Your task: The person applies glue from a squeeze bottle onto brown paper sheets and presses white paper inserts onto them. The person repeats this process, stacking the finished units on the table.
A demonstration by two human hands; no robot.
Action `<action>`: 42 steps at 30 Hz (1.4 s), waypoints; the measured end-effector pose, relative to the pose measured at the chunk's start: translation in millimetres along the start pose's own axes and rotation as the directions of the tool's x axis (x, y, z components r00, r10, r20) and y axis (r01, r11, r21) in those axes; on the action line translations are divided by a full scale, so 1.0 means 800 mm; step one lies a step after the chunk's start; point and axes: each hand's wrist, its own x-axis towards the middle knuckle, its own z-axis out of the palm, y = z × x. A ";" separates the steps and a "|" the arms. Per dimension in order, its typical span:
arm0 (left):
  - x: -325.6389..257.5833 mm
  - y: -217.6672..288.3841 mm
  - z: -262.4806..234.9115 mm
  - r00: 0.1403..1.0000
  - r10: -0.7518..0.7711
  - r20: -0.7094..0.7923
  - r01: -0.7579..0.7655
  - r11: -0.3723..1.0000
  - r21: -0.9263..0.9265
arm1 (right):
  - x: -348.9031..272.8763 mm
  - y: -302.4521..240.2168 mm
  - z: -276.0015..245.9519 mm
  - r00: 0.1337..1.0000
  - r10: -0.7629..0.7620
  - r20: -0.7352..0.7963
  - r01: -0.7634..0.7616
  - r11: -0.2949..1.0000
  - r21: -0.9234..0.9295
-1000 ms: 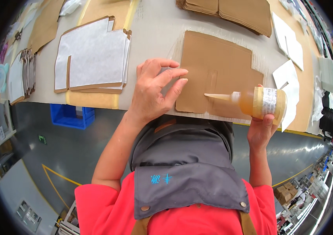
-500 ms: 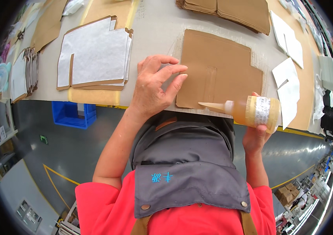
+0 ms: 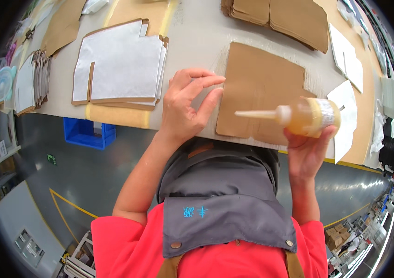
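A flat brown cardboard cut-out (image 3: 262,83) lies on the grey table (image 3: 197,41) in front of me. My left hand (image 3: 185,109) rests on the table at the cut-out's left edge, fingers spread and touching that edge. My right hand (image 3: 306,150) grips a squeeze bottle of amber glue (image 3: 310,118), held sideways. Its long white nozzle points left and hovers over the lower part of the cardboard.
A stack of white-faced cardboard pieces (image 3: 120,65) lies to the left. More brown cut-outs (image 3: 275,16) are stacked at the back, white sheets (image 3: 347,65) at the right. A blue crate (image 3: 88,134) stands on the floor under the table edge.
My right hand has swung the glue bottle left and lower, so the nozzle now lies across the cardboard's lower part. My left hand has stayed at the cardboard's left edge.
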 end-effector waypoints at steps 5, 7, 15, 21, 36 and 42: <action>0.006 0.002 -0.002 1.000 -0.027 0.001 0.027 0.998 -0.049 | 0.085 -0.017 0.008 0.971 -0.232 0.056 0.239 0.948 -0.209; 0.004 0.001 -0.002 1.000 -0.029 0.007 0.029 0.998 -0.060 | 0.112 -0.014 0.021 0.959 -0.275 0.072 0.284 0.931 -0.227; 0.004 -0.002 -0.002 0.998 -0.053 0.025 0.055 0.994 -0.092 | 0.146 0.002 0.031 0.963 -0.259 0.072 0.267 0.894 -0.359; 0.005 -0.003 -0.006 0.998 -0.019 0.058 0.022 0.998 -0.051 | 0.137 0.002 0.021 0.971 -0.223 0.086 0.239 0.893 -0.382; 0.002 -0.001 -0.001 0.999 -0.047 -0.007 0.047 0.995 -0.090 | 0.070 0.003 0.003 0.983 -0.126 0.132 0.170 0.893 -0.417; 0.002 -0.002 -0.004 1.000 -0.006 0.003 0.006 0.999 -0.036 | 0.045 0.008 0.000 0.980 -0.123 0.156 0.177 0.895 -0.409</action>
